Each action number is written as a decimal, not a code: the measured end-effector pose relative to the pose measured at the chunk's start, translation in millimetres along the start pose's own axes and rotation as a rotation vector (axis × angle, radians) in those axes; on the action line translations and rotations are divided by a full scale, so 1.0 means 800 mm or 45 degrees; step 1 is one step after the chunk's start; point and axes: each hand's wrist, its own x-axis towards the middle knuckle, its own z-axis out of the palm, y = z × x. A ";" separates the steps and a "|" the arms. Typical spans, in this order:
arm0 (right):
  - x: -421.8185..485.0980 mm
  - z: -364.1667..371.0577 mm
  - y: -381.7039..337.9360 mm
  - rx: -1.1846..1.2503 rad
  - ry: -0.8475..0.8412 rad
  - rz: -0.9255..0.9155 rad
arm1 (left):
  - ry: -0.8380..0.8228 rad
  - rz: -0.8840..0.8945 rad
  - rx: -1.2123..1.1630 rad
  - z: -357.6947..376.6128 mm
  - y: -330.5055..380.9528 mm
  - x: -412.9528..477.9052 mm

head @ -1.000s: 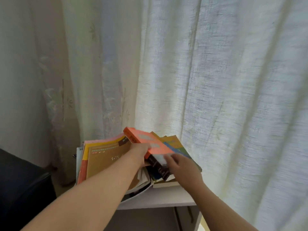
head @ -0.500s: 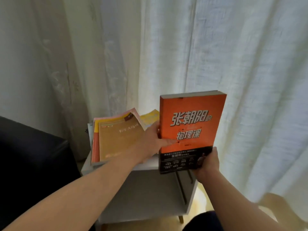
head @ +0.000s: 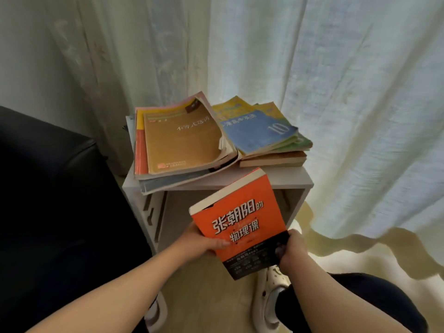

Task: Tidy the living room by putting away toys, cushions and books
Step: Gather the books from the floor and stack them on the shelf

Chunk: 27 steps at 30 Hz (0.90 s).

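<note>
Now against before: the orange book (head: 240, 224) was held upright and high, in front of the curtain; it is lower, before the open front of the side table, and its top leans away from the person. The pile that it covered half a second ago shows again.
Left hand: the left hand (head: 199, 241) holds the book's left edge, the thumb lying on the cover, the other fingers behind and hidden.
Right hand: the right hand (head: 292, 251) grips the lower right corner at the black band, fingers curled round the edge.
Orange book: thick paperback with an orange cover, white characters, a black strip at the bottom and a pale page block on top; it is between both hands.
Beyond the hands: a white side table (head: 288, 182), a smooth box with an open front. Beyond the left hand it bears a pile topped by a tan book (head: 182, 140) with a curled, worn cover; beyond the right hand, a fanned pile topped by a blue book (head: 257, 131).
Behind all: a sheer woven curtain (head: 348, 92) in soft folds.
Left of the left hand: a black sofa (head: 48, 188), leather-like.
Under the right hand: a white shoe (head: 269, 296) on the floor.
</note>
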 end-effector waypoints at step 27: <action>0.038 0.184 0.049 -1.016 -0.691 -0.048 | 1.040 -0.445 -0.600 -0.073 -0.134 0.104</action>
